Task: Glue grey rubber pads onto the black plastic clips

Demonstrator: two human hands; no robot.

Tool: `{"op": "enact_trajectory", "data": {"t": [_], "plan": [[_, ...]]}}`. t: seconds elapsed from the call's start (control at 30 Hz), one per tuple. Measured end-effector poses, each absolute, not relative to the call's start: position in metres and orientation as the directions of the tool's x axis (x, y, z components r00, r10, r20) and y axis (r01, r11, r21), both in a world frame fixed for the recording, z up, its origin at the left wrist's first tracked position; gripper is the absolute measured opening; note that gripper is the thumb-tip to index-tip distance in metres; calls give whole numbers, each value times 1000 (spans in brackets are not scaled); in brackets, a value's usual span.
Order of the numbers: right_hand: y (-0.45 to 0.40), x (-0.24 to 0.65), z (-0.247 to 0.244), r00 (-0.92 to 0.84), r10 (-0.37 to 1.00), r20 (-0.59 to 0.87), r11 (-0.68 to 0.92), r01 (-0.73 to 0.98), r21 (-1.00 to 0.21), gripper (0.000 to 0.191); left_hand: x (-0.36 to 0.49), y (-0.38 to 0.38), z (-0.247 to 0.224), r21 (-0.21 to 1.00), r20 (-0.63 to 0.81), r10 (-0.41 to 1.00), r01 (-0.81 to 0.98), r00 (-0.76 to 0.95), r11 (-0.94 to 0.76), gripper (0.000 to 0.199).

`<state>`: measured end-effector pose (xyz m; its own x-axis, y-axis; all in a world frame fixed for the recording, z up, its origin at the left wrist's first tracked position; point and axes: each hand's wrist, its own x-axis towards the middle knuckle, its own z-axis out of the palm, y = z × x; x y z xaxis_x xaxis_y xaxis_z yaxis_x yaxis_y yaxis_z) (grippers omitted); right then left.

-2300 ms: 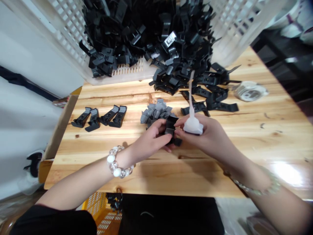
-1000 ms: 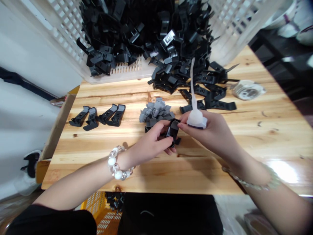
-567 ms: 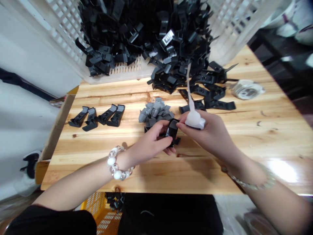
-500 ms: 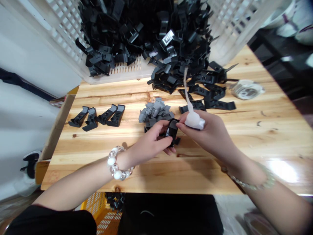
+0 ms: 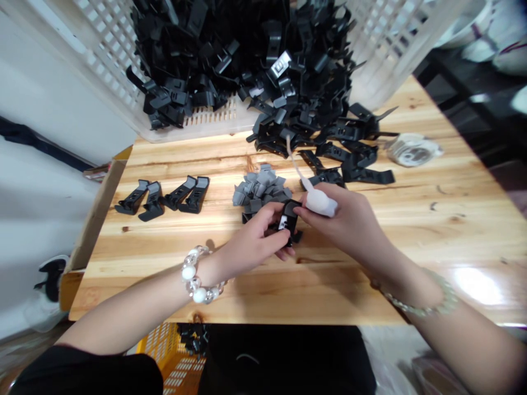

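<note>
Near the middle of the wooden table, my left hand grips a black plastic clip between thumb and fingers. A small white bottle with a long thin nozzle is held in my right hand, its nozzle slanting up and to the left. My right thumb and fingertip touch the clip's upper right end. Just behind the left hand lies a pile of small grey pads. Several black clips with grey pads on their ends lie in a row to the left.
A white perforated basket full of black clips stands at the back. More loose clips spill in front of its right part. A roll of clear tape lies at the right. Below the front edge is a yellow crate.
The bottle in my right hand has tilted, and its nozzle tip has swung to the left. The clip in my left hand has turned slightly.
</note>
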<state>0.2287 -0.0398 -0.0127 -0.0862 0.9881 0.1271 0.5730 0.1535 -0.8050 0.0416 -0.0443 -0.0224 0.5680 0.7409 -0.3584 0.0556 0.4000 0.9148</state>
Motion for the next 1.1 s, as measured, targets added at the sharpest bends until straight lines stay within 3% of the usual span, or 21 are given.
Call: {"op": "enact_trajectory", "data": {"t": [1.1], "plan": [[-38, 230, -16, -77, 994, 80, 109, 535, -838, 11, 41, -45, -23, 924, -350, 736, 86, 580, 371, 35]]}}
